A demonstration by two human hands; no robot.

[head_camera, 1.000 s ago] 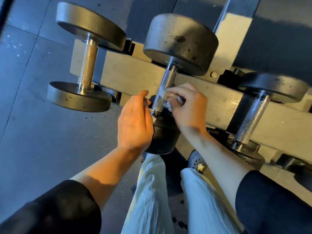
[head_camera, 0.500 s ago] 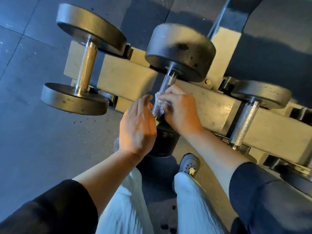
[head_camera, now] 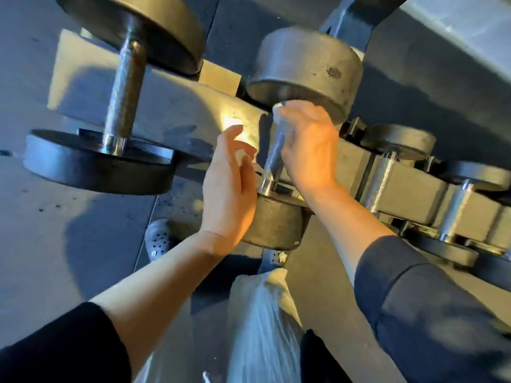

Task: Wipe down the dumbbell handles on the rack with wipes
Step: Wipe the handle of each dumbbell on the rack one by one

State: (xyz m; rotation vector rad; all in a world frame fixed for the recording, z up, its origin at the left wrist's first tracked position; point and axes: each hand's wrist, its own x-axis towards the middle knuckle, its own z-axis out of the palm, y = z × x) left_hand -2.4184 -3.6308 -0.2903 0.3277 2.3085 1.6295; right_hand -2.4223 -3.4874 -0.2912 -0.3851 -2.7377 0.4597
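I note the right hand [head_camera: 309,145] curled round the far end of the middle dumbbell handle [head_camera: 273,156], pinching a wipe [head_camera: 278,105] against it, presumably to scrub the knurling. The left hand [head_camera: 228,186] hangs loose-fingered just left of the handle, holding nothing. The dumbbell sits on the rack [head_camera: 193,106], between neighbouring dumbbells left and right.

We read this as a gym weight area, round-headed dumbbells [head_camera: 293,128] with knurled steel handles [head_camera: 123,98] cradled in a row on a metal rack [head_camera: 193,106], dark rubber tile floor [head_camera: 55,244] underneath
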